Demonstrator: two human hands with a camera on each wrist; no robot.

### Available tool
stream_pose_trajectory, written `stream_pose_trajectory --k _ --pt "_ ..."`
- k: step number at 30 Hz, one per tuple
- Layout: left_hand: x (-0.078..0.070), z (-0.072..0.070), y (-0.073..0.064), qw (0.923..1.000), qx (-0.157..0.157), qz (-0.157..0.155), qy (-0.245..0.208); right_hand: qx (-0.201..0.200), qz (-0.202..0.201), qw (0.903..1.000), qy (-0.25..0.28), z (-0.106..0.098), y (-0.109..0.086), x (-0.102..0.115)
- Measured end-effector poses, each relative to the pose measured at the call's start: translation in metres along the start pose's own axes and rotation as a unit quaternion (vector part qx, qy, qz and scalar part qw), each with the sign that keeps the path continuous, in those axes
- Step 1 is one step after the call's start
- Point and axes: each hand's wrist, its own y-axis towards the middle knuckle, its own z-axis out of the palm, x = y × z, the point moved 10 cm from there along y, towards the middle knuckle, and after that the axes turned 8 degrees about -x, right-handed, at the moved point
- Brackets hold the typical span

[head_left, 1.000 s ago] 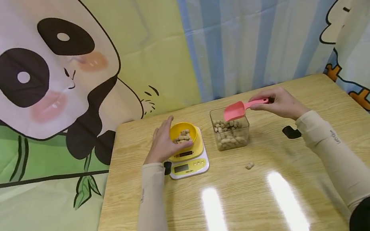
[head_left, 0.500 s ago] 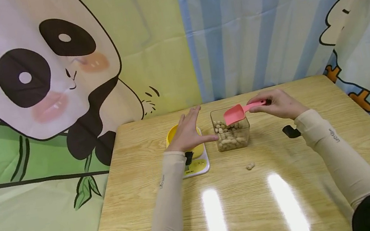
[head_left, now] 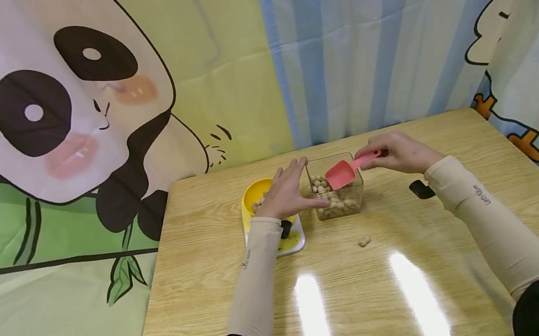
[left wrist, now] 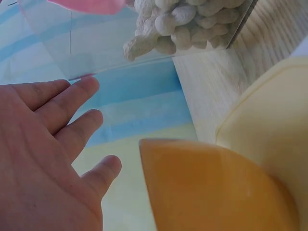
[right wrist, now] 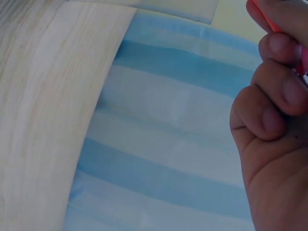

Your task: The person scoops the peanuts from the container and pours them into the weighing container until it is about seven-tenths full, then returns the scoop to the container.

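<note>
My right hand [head_left: 398, 153] grips the handle of a pink scoop [head_left: 339, 175], whose head is at the mouth of a clear square container [head_left: 330, 158]. Unshelled peanuts [head_left: 343, 201] partly fill that container. By the container's left side is my left hand [head_left: 286, 193], holding nothing; its fingers are extended and the thumb is spread in front. Whether it touches the wall I cannot tell. Left of this hand, a yellow bowl [head_left: 251, 193] with some peanuts sits on a white and yellow kitchen scale [head_left: 292, 244]. The hand and wrist hide part of bowl and scale, including the display.
One loose peanut [head_left: 364, 241] lies on the wooden table [head_left: 358, 295] in front of the container. Behind the table's back edge hangs a printed curtain [head_left: 229, 80]. Small black devices are worn at both wrists.
My left hand has left the bowl's side and moved right to the container, thumb and fingers spread. The scoop has shifted slightly left and lower, tilting its head down over the peanuts.
</note>
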Motion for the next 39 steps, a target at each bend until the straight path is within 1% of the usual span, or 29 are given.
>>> stream_pose_trajectory --k 6,10,13,15,18,20,23,25,27,29,34,39 --pt "-0.001 0.002 0.001 1.0000 0.000 0.002 -0.002 0.019 -0.066 0.9970 -0.035 0.009 0.004 0.018" --pt "-0.001 0.002 0.002 1.0000 -0.002 -0.001 -0.006 0.017 -0.114 0.9924 -0.042 0.013 0.005 0.029" --pt "-0.001 0.002 0.002 0.9999 -0.002 -0.004 -0.012 0.017 -0.138 0.9894 -0.040 0.015 0.005 0.033" --pt "0.000 0.001 0.002 0.9999 -0.003 -0.005 -0.011 0.019 -0.143 0.9887 -0.038 0.016 0.007 0.036" --pt "0.001 0.001 0.002 1.0000 -0.006 -0.004 -0.006 0.033 -0.135 0.9898 -0.030 0.018 0.011 0.037" --pt "0.002 0.001 0.003 1.0000 -0.007 -0.004 -0.003 0.045 -0.123 0.9911 -0.025 0.020 0.012 0.036" --pt "0.002 0.002 0.003 0.9999 -0.004 -0.007 -0.006 0.064 -0.094 0.9934 -0.016 0.024 0.012 0.029" --pt "0.002 0.003 0.003 0.9999 -0.003 -0.006 -0.010 0.069 -0.071 0.9950 -0.007 0.025 0.010 0.023" --pt "0.002 0.004 0.003 0.9999 -0.004 -0.003 -0.011 0.066 -0.054 0.9964 0.002 0.025 0.007 0.018" --pt "0.001 0.004 0.004 0.9999 -0.007 -0.002 -0.012 0.057 -0.047 0.9973 0.011 0.025 0.006 0.016" --pt "0.001 0.004 0.004 0.9999 -0.009 -0.002 -0.008 0.029 -0.048 0.9983 0.018 0.026 0.007 0.019" --pt "0.000 0.005 0.003 0.9998 -0.008 -0.006 -0.017 0.025 -0.034 0.9987 0.029 0.029 0.005 0.017"
